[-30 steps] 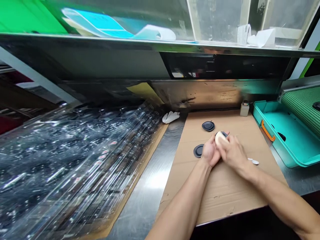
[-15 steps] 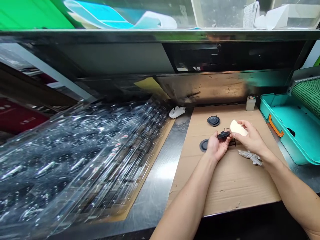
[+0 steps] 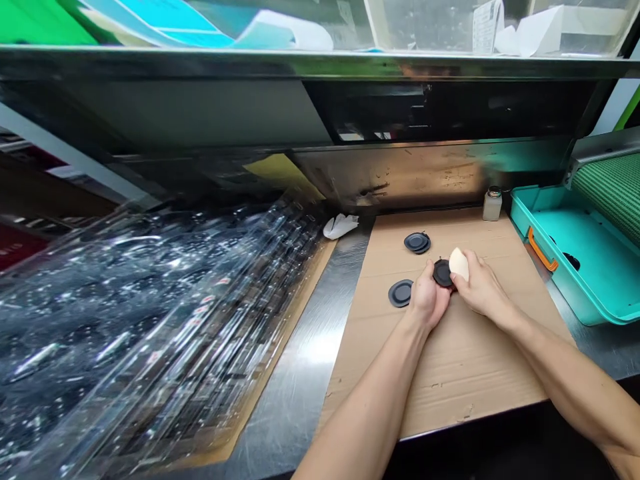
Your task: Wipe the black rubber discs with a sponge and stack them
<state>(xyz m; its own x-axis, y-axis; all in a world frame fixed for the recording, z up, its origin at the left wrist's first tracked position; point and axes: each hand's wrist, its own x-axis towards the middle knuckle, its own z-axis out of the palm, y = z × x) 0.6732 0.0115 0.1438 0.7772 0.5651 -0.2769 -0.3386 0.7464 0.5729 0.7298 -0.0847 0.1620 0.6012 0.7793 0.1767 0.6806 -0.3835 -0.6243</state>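
Observation:
My left hand (image 3: 430, 297) is closed round the lower edge of a small round black part (image 3: 443, 273), its flat face turned up toward me. Pinched in my right hand (image 3: 480, 285) is a cream-coloured sponge pad (image 3: 459, 264), held against or just beside the part's right edge; contact is hard to make out. Two groups of similar black discs lie on the cardboard sheet (image 3: 390, 360): a small overlapping pile (image 3: 417, 243) farther back and more discs (image 3: 401, 293) left of my left hand.
Stacked clear plastic trays (image 3: 165, 320) with dark contents fill the left side. A crumpled white glove or cloth (image 3: 341, 226) lies beside them. A small bottle (image 3: 493, 203) stands at the back, near a turquoise bin (image 3: 595, 267) with an orange latch. A metal shelf edge (image 3: 300, 63) crosses above.
The black part has turned from nearly edge-on to face up, and the sponge pad has tilted upright beside it. My view has shifted slightly; the grey-white crumpled item under my right wrist is no longer visible.

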